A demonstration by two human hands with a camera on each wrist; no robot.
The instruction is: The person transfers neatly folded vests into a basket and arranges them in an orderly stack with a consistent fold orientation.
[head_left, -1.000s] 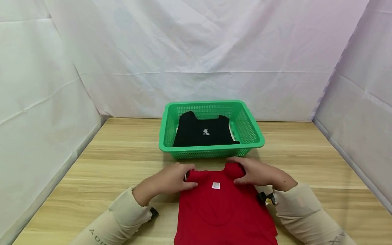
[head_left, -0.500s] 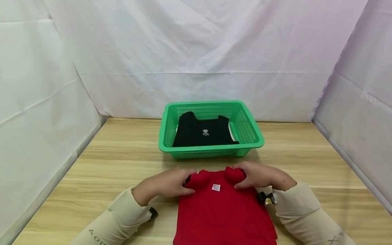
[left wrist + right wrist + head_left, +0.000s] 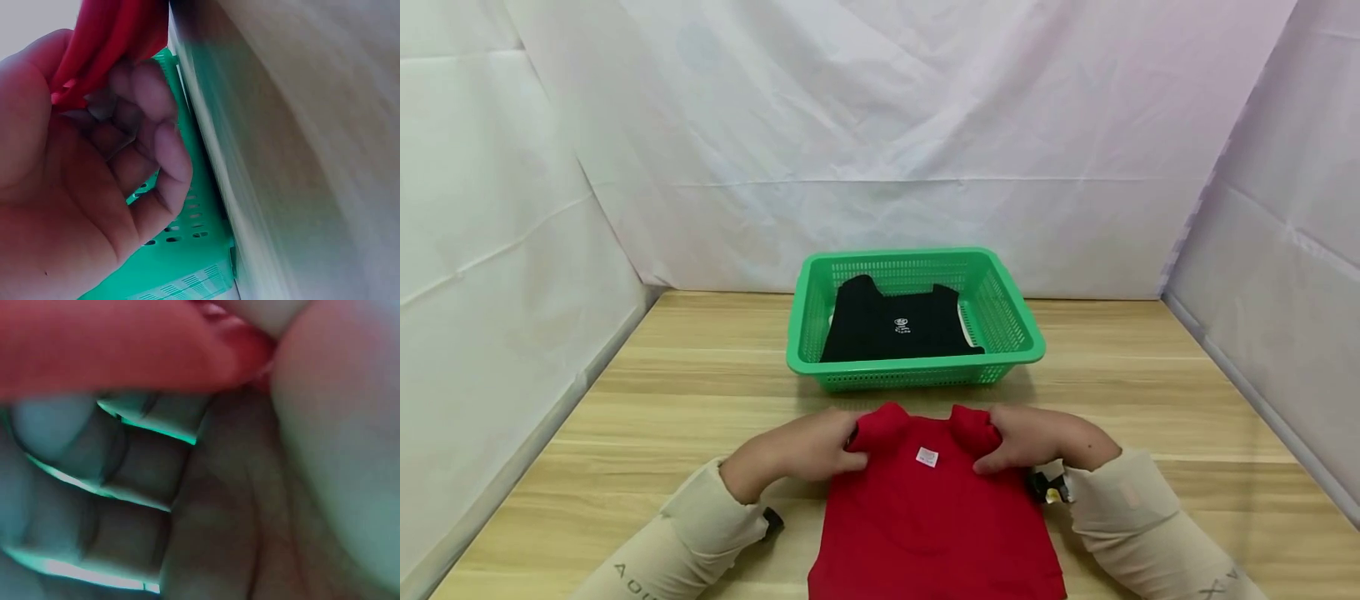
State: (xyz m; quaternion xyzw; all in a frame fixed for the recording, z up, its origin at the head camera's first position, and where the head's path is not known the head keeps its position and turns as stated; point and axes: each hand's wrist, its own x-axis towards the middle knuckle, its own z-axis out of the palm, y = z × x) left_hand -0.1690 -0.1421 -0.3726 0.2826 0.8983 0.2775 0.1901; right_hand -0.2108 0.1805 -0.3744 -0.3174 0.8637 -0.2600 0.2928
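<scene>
A red vest [image 3: 928, 517] with a small white neck label lies on the wooden table [image 3: 662, 392] in front of me. My left hand [image 3: 808, 450] pinches its left shoulder strap [image 3: 880, 425], fingers curled round the red cloth [image 3: 109, 37] in the left wrist view. On the other side, my right hand [image 3: 1037, 437] grips the right strap [image 3: 972, 425]; the right wrist view is a blur of palm and red cloth [image 3: 125, 344]. Both straps are raised a little off the table.
A green plastic basket [image 3: 801, 333] stands just beyond the vest and holds a folded black vest [image 3: 898, 325]. White sheets hang as walls behind and on both sides. Bare wood lies left and right of the basket.
Both hands have drawn the vest's top edge nearer to me and lifted the straps, which now stand up bunched between the fingers. The basket has not moved.
</scene>
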